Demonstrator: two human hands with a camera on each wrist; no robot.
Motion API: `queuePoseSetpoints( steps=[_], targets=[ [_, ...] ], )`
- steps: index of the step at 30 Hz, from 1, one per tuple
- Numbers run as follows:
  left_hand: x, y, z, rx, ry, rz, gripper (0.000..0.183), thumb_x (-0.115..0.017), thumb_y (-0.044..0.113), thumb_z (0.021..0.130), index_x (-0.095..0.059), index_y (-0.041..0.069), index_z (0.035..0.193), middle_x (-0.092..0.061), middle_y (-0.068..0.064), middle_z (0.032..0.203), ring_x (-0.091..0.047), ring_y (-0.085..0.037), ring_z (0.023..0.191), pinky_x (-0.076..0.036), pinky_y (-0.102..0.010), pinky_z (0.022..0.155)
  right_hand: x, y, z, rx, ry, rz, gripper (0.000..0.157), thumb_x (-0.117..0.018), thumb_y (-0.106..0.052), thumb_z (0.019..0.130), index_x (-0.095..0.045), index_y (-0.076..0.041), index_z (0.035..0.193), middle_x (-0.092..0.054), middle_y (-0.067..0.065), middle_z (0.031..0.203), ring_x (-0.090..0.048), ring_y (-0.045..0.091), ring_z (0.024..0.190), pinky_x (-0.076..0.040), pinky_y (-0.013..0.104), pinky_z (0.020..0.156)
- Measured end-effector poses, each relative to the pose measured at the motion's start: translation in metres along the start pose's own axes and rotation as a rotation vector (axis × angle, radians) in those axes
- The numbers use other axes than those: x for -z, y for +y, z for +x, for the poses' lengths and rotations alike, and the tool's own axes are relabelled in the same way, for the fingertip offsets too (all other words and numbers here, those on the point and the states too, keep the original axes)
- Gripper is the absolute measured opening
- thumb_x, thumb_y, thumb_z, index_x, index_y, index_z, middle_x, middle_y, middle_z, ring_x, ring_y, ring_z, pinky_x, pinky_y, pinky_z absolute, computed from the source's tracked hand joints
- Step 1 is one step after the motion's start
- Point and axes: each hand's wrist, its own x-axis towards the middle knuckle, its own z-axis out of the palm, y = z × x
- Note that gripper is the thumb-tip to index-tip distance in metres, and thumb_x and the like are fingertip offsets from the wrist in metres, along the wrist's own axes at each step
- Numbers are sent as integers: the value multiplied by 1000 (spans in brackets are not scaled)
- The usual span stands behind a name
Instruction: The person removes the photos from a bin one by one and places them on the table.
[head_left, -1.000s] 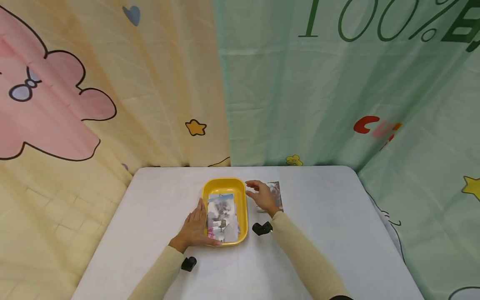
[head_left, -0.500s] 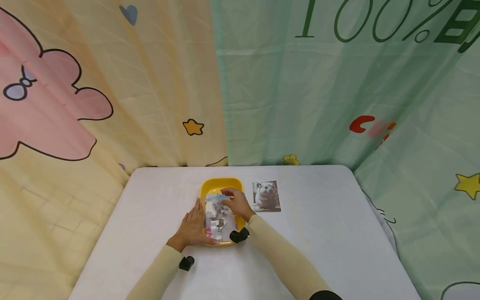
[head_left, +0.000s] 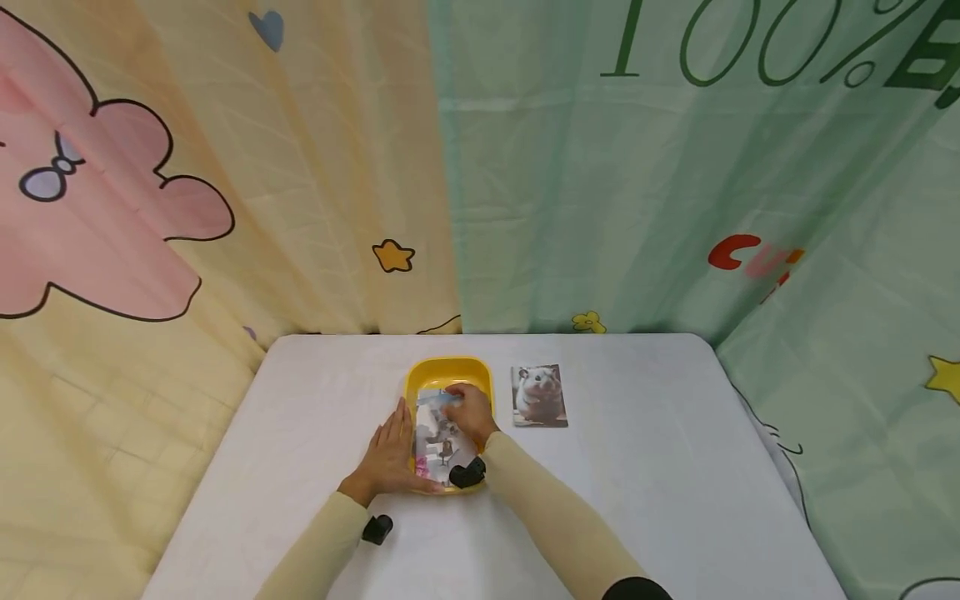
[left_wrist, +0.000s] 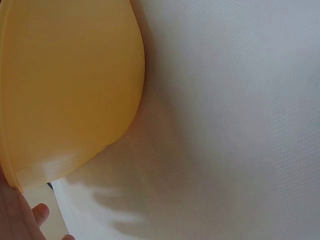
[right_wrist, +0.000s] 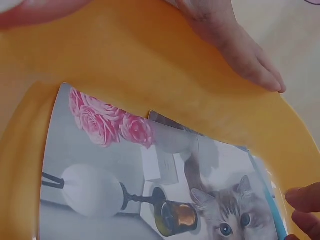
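Observation:
A yellow tray (head_left: pixel 450 364) holds a small stack of photo cards. The top photo card (right_wrist: pixel 100 200) shows a kitten, pink roses and a lamp; its far edge is light blue. My left hand (head_left: pixel 386 454) rests along the tray's left side with straight fingers, the thumb over the near rim. Inside the tray, my right hand (head_left: pixel 474 417) reaches over the stack, its bent fingertips (right_wrist: pixel 305 200) at the top card's far edge. I cannot tell whether they pinch it. Right of the tray, a hamster photo card (head_left: pixel 540 396) lies flat.
The white-covered table (head_left: pixel 637 467) has rounded far corners. Printed curtains (head_left: pixel 525 208) hang directly behind it and along both sides. A black wrist camera (head_left: pixel 468 473) sits over the tray's near right corner, another camera (head_left: pixel 377 528) below the left hand.
My right hand has moved left from the hamster card into the tray, uncovering that card, then settled slightly lower over the stack. My left hand has stayed at the tray's side.

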Motion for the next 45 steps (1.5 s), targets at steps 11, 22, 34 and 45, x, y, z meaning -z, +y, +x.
queuePoseSetpoints(
  steps=[11,22,34,45],
  targets=[
    [0,4,-1,-3,19,7,149,-75,77,53,-2,-10,150,6,-23,159,-8,-40,145,-15,-58,114,-4,8,1,-32,16,-105,34,-67,1,82,-67,1,115,-68,15,111,-62,31,106,-51,42,89],
    [0,4,-2,9,12,-3,148,-74,77,53,-4,-9,150,4,-22,160,-10,-39,145,-14,-58,114,-3,5,0,-28,31,43,30,-70,-3,83,-67,3,112,-66,17,102,-58,24,85,-53,37,79],
    [-2,3,-1,14,4,-6,150,-74,78,52,0,-9,150,4,-23,159,-12,-40,144,-16,-58,114,-4,7,-4,7,58,19,15,-67,-3,86,-73,-2,100,-70,12,105,-64,25,98,-53,38,85],
    [0,4,0,35,-11,-23,150,-73,78,53,3,-6,151,7,-20,160,-9,-38,145,-12,-57,115,8,-4,-1,64,25,-72,9,-68,-7,87,-75,-5,92,-72,6,94,-66,20,90,-54,35,84]
  ],
)
